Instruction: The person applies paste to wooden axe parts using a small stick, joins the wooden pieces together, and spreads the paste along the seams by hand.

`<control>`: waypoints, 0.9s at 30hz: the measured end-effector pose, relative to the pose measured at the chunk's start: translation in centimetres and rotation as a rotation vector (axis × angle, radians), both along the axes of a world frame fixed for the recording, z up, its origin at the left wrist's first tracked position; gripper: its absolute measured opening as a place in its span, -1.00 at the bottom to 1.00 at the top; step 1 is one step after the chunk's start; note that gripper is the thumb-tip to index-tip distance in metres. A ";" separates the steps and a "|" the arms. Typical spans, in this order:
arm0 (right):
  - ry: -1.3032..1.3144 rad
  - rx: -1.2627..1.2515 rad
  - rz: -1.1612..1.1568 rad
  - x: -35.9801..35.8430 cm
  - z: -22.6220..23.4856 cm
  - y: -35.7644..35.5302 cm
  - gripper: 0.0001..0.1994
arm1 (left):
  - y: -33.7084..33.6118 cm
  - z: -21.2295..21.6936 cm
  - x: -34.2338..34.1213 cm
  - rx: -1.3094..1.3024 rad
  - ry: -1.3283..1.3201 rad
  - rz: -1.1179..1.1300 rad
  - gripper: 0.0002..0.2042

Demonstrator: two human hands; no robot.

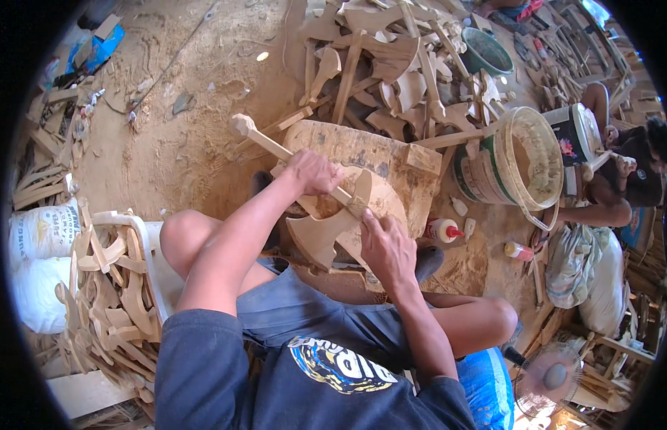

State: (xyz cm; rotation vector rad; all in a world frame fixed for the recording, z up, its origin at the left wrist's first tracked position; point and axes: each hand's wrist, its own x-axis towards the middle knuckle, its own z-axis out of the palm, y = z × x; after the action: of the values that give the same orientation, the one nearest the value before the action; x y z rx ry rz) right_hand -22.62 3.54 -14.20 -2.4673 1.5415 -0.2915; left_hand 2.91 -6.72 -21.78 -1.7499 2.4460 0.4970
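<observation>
A wooden toy axe (326, 229) with a double-bladed head lies across a rough wooden block (362, 154) in front of me. Its long handle runs up and left to a knobbed end (241, 125). My left hand (313, 172) is closed around the handle near the head. My right hand (383, 247) presses on the axe head where the handle meets it, with fingers curled; whether it holds a small tool is hidden. My bare knees frame the block on both sides.
A heap of cut wooden axe parts (391, 64) lies beyond the block. A plastic bucket (520, 161) stands at right, with glue bottles (442, 231) by it. A white basket (118, 287) of wooden pieces is at left. A person (620, 179) sits at far right; a fan (552, 376) is low right.
</observation>
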 end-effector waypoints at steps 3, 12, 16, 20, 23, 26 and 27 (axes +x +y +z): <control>0.085 0.036 -0.011 -0.1 -2.6 0.6 -0.71 | 0.0 -0.3 -0.3 -0.005 -0.023 0.009 -0.34; 0.098 0.106 -0.073 -1.2 -1.1 1.3 -0.72 | 0.2 -0.4 0.2 -0.019 0.055 0.042 -0.37; 0.069 0.089 -0.128 -1.8 1.6 0.7 -0.74 | 0.5 -0.6 0.2 -0.030 0.063 0.064 -0.39; 0.008 0.082 -0.114 -3.4 0.1 1.4 -0.68 | 0.5 0.1 -0.1 -0.028 0.078 0.060 -0.40; -0.023 0.137 -0.084 -3.4 -1.3 1.8 -0.65 | 0.5 0.5 -0.2 0.013 0.030 0.065 -0.41; -0.090 0.077 -0.075 -2.8 -2.9 2.4 -0.74 | 0.3 0.5 -0.4 -0.002 0.029 0.064 -0.40; -0.079 0.080 -0.092 -2.9 -3.5 2.6 -0.72 | 0.3 0.5 -0.5 -0.001 0.034 0.058 -0.40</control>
State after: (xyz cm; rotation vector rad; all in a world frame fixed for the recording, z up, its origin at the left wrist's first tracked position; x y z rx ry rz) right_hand -25.54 6.10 -17.74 -2.3000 1.6046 -0.3321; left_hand 2.38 -6.43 -21.31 -1.8318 2.4246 0.5354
